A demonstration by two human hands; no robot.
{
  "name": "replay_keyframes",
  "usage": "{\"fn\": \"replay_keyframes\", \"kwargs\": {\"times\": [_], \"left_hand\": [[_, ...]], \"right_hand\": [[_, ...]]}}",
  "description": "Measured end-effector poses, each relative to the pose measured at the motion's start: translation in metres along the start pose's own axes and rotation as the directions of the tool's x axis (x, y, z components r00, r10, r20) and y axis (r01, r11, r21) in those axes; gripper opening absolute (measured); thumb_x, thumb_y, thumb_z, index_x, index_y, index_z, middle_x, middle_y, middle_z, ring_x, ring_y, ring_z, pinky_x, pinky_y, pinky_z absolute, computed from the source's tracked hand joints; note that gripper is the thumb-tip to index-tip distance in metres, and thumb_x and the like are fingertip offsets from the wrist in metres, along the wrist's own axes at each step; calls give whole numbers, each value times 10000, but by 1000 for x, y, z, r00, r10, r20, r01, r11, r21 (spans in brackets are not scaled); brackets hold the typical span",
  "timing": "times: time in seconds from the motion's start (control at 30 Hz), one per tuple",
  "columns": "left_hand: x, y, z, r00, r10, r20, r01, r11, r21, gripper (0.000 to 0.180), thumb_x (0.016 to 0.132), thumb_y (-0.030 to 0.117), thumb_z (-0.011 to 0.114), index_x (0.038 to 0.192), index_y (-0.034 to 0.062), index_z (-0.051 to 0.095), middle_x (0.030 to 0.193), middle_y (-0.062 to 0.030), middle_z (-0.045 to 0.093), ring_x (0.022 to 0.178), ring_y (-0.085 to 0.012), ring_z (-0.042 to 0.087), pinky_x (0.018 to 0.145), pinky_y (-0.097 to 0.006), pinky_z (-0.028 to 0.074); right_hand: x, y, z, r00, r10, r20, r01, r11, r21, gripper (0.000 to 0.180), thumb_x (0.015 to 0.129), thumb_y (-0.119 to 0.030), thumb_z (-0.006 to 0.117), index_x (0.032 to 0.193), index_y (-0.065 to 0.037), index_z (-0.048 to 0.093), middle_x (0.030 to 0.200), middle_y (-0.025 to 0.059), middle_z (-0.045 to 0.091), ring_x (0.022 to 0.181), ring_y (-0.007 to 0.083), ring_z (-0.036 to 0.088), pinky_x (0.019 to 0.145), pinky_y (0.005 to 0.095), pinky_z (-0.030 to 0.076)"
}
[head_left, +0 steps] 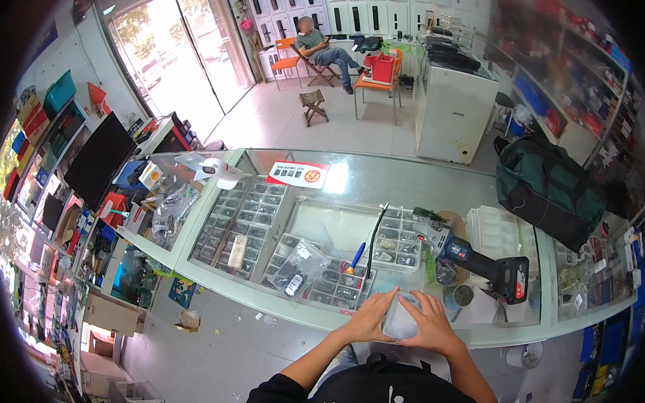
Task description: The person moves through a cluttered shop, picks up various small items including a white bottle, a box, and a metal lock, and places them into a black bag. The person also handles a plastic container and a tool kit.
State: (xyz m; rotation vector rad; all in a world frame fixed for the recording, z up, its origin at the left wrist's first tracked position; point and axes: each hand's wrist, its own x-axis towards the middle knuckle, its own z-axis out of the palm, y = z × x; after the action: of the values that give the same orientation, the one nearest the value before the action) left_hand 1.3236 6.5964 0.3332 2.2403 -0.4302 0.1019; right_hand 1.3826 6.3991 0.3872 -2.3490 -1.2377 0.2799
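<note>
A small translucent whitish plastic box (400, 322) is held between my two hands above the front edge of the glass counter. My left hand (370, 318) closes around its left side, and my right hand (432, 327) grips its right side with fingers over the top. I cannot make out what is inside the box. Just beyond my hands, to the right, a cordless angle grinder (474, 261) lies on the counter, with a round metal tin (458, 297) next to it. To the left are a blue-handled tool (357, 256) and a clear bag with a car key (296, 273).
The glass counter (407, 171) shows compartment trays of small parts (248, 207). A white scanner-like device (222, 174), a red-and-white sign (297, 175) and a dark green bag (549, 190) stand on it. Beyond, a person (317, 49) sits near orange chairs.
</note>
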Motion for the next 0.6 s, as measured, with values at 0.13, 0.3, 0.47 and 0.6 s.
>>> {"fn": "replay_keyframes", "kwargs": {"times": [0.13,0.3,0.47,0.6], "left_hand": [[0,1,0,1000,-18,10,18,1000,-7,1109,553,346,793,1389,-28,167,1369,-209,331,1218,-353,365,1038,-425,256],[0,1,0,1000,-6,0,6,1000,-7,1110,554,357,793,1388,-27,169,1376,-208,325,1214,-356,368,1038,-428,254],[-1,1,1,1000,-17,8,17,1000,5,1116,554,364,793,1391,-25,165,1379,-207,323,1211,-360,369,1038,-434,253],[-1,0,1,1000,-22,12,22,1000,-1,1120,555,364,793,1393,-23,159,1384,-206,315,1211,-365,366,1039,-439,250]], "right_hand": [[-1,0,0,1000,8,-6,-8,1000,25,934,522,-366,791,1342,-136,405,1296,170,369,1204,347,343,1028,502,232],[0,-1,0,1000,-1,-10,1,1000,13,922,527,-375,787,1332,-122,416,1299,174,364,1202,352,338,1023,482,241],[-1,-1,0,1000,-13,-12,13,1000,-18,905,534,-392,783,1314,-95,435,1301,181,361,1194,359,335,1011,442,263],[0,-1,0,1000,-11,-12,11,1000,-17,905,531,-392,783,1313,-94,438,1302,182,361,1194,362,334,1012,442,262]]}}
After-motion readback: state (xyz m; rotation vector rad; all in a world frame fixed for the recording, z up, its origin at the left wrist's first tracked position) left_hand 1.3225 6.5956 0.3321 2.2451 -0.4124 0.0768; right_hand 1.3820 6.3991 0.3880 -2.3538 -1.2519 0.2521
